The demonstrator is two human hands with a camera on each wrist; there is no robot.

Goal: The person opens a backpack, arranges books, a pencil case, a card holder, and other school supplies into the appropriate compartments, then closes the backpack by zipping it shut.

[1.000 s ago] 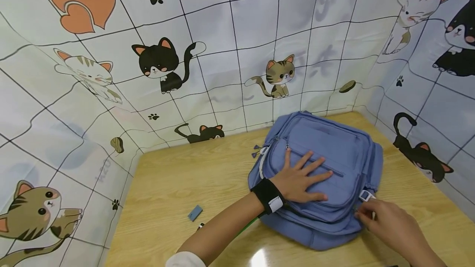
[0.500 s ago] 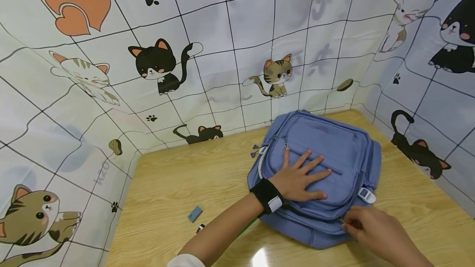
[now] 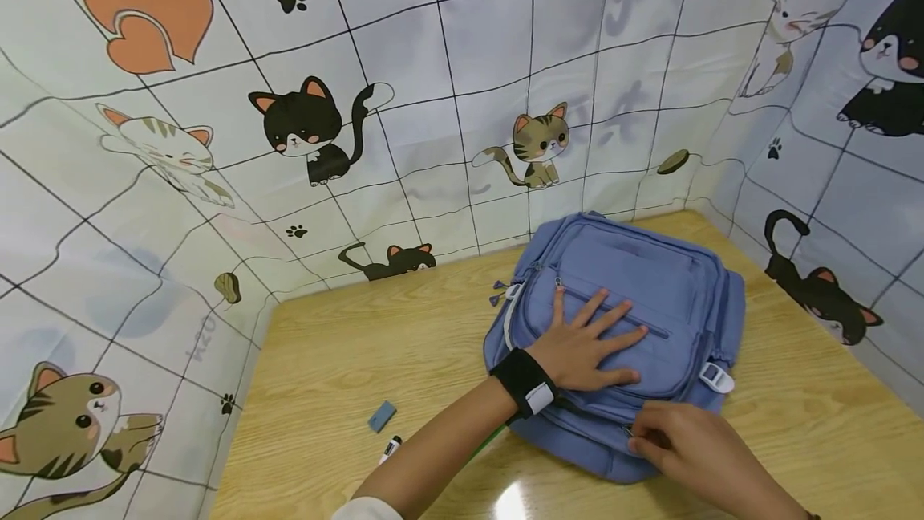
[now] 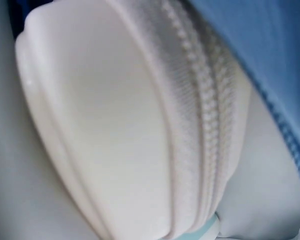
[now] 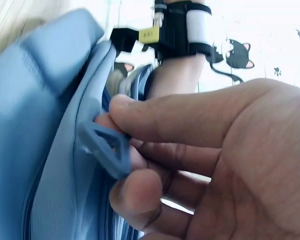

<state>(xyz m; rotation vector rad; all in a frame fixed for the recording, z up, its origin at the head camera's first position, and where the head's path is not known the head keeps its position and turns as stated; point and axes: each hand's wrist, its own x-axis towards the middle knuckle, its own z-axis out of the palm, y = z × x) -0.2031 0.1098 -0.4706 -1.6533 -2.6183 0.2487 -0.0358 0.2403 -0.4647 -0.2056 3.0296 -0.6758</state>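
A blue backpack (image 3: 635,263) lies on the table with its front panel up. My left hand (image 3: 586,351) rests flat on that panel, fingers spread. At the bag's lower right edge, my right hand (image 3: 682,440) pinches a zipper pull (image 5: 107,147); the right wrist view shows it as a blue triangular loop held between thumb and fingers. Inside the opening, the left wrist view shows a white zippered case (image 4: 105,120) beside blue fabric edged with zipper teeth (image 4: 290,135). Part of the lower zipper is hidden behind my hands.
On the wooden table (image 3: 325,367), a small blue block (image 3: 382,416) and a black-and-white marker-like object (image 3: 391,449) lie left of my left forearm. A white buckle (image 3: 716,378) hangs at the bag's right side. Cat-printed sheeting (image 3: 433,103) rises behind the table.
My right hand has drawn the zipper pull leftward along the bag's lower edge, from the right corner toward the middle. My left hand has stayed pressed on the front panel.
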